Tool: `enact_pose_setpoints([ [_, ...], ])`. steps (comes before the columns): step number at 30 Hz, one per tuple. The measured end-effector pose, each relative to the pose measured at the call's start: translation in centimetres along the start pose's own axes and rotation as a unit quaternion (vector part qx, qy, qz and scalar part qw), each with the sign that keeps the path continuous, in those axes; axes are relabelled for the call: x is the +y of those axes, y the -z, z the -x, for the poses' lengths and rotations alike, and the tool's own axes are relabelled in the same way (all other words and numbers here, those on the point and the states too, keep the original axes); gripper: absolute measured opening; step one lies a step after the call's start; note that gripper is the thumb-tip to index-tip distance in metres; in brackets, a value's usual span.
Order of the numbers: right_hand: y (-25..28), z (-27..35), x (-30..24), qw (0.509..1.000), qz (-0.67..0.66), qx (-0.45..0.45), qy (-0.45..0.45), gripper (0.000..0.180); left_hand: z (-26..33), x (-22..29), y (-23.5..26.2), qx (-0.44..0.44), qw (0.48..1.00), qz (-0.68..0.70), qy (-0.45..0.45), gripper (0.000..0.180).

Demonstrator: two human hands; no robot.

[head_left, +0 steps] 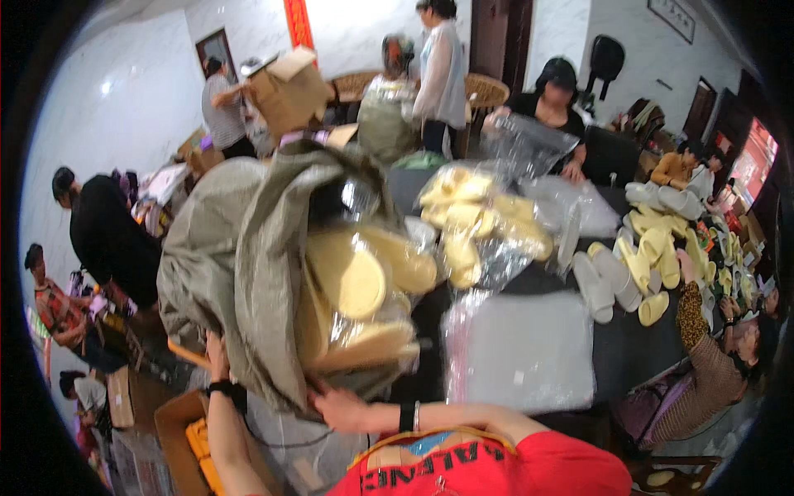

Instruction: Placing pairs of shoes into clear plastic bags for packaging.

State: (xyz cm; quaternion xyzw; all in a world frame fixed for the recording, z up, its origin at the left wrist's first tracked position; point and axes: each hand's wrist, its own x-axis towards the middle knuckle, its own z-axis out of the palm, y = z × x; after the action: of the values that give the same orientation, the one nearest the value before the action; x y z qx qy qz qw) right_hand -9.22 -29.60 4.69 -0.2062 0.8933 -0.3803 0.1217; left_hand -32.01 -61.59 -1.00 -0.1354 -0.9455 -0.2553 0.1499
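A large grey-green woven sack (223, 240) lies tilted in front of me, its mouth facing right. Pale yellow slippers (351, 281), some in clear plastic wrapping, show inside and bulge from the mouth. My left hand (217, 357) is closed on the sack's lower left side, fingers partly hidden by its folds. At the lower rim of the mouth, my right hand (341, 408) grips the sack fabric, with its fingertips partly covered. Beside the sack, more yellow slippers (467, 215) in clear bags are heaped on the black table (430, 335).
A stack of clear plastic bags (521, 351) lies right of the sack. Grey slippers (592, 285) and loose yellow slippers (653, 248) cover the table's right side. Across it a person (562, 107) handles clear plastic. An open cardboard box (178, 422) stands below left. Several other people work around the room.
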Motion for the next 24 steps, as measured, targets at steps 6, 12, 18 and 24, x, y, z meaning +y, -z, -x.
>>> enact_pose_setpoints([
  [6,2.9,0.9,-1.7,0.998,-0.011,0.058,0.013,0.065,3.5,8.9,9.9,-0.079,0.969,-0.042,0.229,0.037],
  [12,1.4,0.5,0.9,0.991,0.087,0.094,0.022,0.053,4.0,27.1,8.2,0.176,0.974,0.099,-0.097,0.052],
  [18,3.4,1.9,0.4,0.993,0.121,0.009,0.007,0.045,6.3,29.9,3.2,-0.029,0.974,-0.125,-0.188,0.063],
  [24,4.9,5.2,4.9,0.993,-0.004,0.108,0.054,0.042,6.5,24.1,2.0,-0.081,0.988,-0.034,-0.124,0.072],
])
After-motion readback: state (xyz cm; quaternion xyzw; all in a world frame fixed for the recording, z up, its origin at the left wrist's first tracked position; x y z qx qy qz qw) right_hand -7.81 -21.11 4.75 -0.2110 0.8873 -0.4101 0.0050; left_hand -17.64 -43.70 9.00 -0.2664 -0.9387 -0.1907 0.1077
